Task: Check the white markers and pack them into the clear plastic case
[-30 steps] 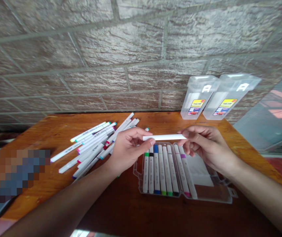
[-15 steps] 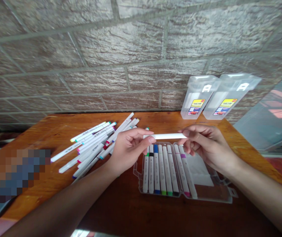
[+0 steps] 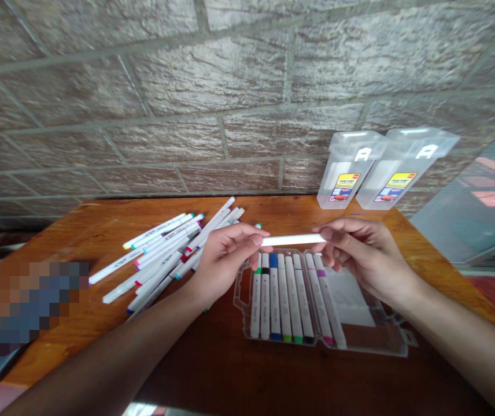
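Note:
Between my two hands a white marker (image 3: 293, 239) is held level, above an open clear plastic case (image 3: 377, 345). My left hand (image 3: 230, 254) pinches its left end between thumb and fingers. The other end sits in the closed fingertips of my right hand (image 3: 360, 254), which cover it. Below, several white markers (image 3: 286, 300) with coloured ends lie side by side in the case, filling its left half and starting the right half. A loose pile of markers (image 3: 165, 254) lies beyond and left of my left hand.
Two clear upright marker boxes (image 3: 347, 173) with yellow labels stand at the back right against the stone-block wall (image 3: 213, 86). A blurred-out dark object (image 3: 22, 323) rests at the left on the wooden table (image 3: 95, 219). A white paper (image 3: 351, 297) lies in the case's right half.
My left thumb and fingers have shifted slightly on the marker's left end. My right hand and the marker stay nearly in place.

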A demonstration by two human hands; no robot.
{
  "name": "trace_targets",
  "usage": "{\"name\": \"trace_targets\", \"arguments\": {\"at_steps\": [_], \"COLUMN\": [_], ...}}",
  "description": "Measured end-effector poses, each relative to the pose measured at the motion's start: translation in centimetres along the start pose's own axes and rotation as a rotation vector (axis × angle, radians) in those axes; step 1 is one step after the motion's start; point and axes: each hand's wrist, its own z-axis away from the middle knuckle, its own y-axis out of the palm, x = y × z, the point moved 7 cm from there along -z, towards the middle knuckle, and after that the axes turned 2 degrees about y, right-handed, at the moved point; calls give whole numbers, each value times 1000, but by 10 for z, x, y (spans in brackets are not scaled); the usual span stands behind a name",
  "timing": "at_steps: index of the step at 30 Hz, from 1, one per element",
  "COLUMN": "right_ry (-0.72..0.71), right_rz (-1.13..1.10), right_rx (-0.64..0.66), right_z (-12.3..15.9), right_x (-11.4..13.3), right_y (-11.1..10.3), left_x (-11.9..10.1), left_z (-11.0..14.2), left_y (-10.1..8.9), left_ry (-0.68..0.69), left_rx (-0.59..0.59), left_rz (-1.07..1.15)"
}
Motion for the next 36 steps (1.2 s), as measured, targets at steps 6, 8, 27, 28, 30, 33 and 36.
{"name": "trace_targets", "arguments": {"at_steps": [6, 8, 27, 28, 30, 33, 36], "right_ry": [-8, -6, -50, -57, -72, -107, -175], "right_rz": [10, 5, 99, 114, 157, 244, 354], "right_rx": [11, 18, 67, 67, 72, 70, 65], "right_z": [0, 0, 3, 3, 3, 3, 6], "right_x": [-1, -2, 4, 5, 7, 10, 13], "right_y": [-1, -1, 5, 6, 8, 11, 15], "left_x": [-5, -5, -11, -11, -12, -11, -8], "left_z": [0, 1, 0, 0, 0, 1, 4], "left_y": [2, 3, 6, 7, 7, 9, 13], "left_ry": [-1, -4, -6, -3, -1, -6, -10], "left_rx": [-11, -18, -3, -3, -5, 5, 29], "left_rz": [-30, -50, -62, -63, -67, -79, -105]}}
